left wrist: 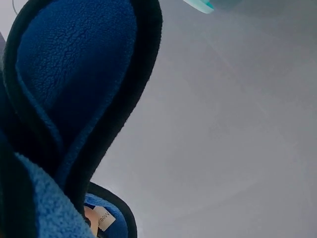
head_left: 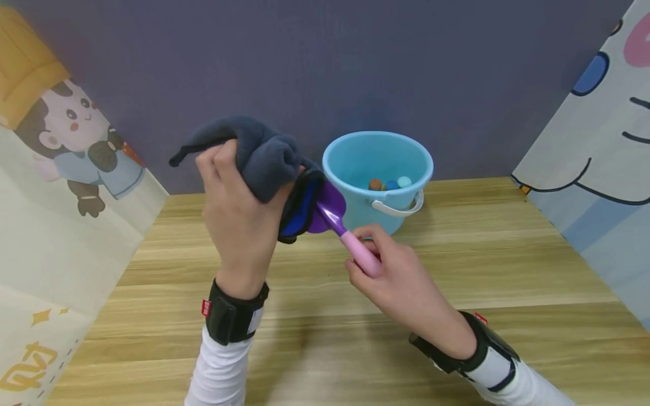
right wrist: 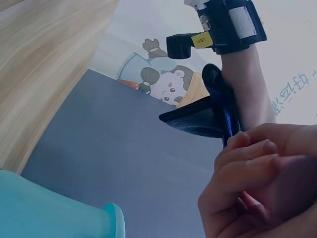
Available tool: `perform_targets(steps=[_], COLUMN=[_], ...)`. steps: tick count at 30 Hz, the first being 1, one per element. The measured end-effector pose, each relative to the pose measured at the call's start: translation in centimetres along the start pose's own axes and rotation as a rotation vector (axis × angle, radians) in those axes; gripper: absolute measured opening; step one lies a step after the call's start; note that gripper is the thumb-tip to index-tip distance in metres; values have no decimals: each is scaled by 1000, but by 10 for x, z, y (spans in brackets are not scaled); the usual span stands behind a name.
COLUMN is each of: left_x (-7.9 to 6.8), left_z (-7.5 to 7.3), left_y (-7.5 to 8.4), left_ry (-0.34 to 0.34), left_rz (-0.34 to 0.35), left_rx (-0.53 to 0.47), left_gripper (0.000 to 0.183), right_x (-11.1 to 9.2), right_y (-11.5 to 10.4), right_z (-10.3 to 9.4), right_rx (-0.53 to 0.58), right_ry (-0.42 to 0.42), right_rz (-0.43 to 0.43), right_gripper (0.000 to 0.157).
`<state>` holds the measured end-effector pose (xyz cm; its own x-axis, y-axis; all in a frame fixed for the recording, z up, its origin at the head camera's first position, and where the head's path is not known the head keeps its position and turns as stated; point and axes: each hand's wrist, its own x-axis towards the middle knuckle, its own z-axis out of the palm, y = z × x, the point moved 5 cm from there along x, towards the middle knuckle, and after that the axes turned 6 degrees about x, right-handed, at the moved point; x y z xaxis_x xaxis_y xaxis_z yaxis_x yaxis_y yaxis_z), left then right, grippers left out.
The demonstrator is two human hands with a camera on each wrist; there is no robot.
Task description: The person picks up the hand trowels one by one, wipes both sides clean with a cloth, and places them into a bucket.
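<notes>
My left hand (head_left: 246,220) grips a bunched dark grey cloth (head_left: 266,160) above the table. The cloth's blue fleece lining and black edging (left wrist: 124,104) fill much of the left wrist view, where a small white label (left wrist: 105,217) shows. My right hand (head_left: 401,276) holds a toy shovel by its pink handle (head_left: 361,254), fingers curled round it. The shovel's purple blade (head_left: 332,206) meets the cloth's blue side, which partly covers it. In the right wrist view the right hand (right wrist: 247,183) is large and the cloth (right wrist: 198,119) hangs beyond it.
Just behind the shovel stands a light blue bucket (head_left: 365,206) with a white handle (head_left: 398,210). Several small round pieces, brown, blue and pale teal (head_left: 404,181), lie inside. A dark wall (head_left: 254,62) closes the back of the wooden table (head_left: 508,254); printed panels flank it.
</notes>
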<state>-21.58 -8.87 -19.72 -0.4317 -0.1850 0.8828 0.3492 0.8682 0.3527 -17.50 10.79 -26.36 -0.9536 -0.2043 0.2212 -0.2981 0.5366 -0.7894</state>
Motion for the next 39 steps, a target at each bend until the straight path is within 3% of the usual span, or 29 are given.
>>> perform_targets(steps=[5, 12, 18, 25, 29, 32, 39], left_x=[2, 4, 5, 5, 5, 5, 2], left_z=[-3, -4, -7, -7, -7, -7, -5], left_y=[-4, -7, -12, -13, -13, -13, -11], left_ry=[16, 10, 30, 8, 3, -1, -34], left_rz=[-19, -28, -51, -54, -65, -65, -58], left_rx=[-21, -20, 1, 1, -2, -1, -3], left_gripper=[68, 68, 68, 71, 72, 72, 70], right_x=[0, 1, 6, 19, 39, 62, 119], right_y=[1, -1, -2, 9, 9, 10, 35], right_z=[1, 0, -4, -23, -49, -70, -96], right_rx=[8, -10, -97, -116, -197, -262, -373], right_ry=[-4, 15, 79, 157, 245, 262, 76], right_rz=[12, -75, -164, -158, -205, -201, -29], right_gripper=[28, 18, 17, 23, 27, 29, 44])
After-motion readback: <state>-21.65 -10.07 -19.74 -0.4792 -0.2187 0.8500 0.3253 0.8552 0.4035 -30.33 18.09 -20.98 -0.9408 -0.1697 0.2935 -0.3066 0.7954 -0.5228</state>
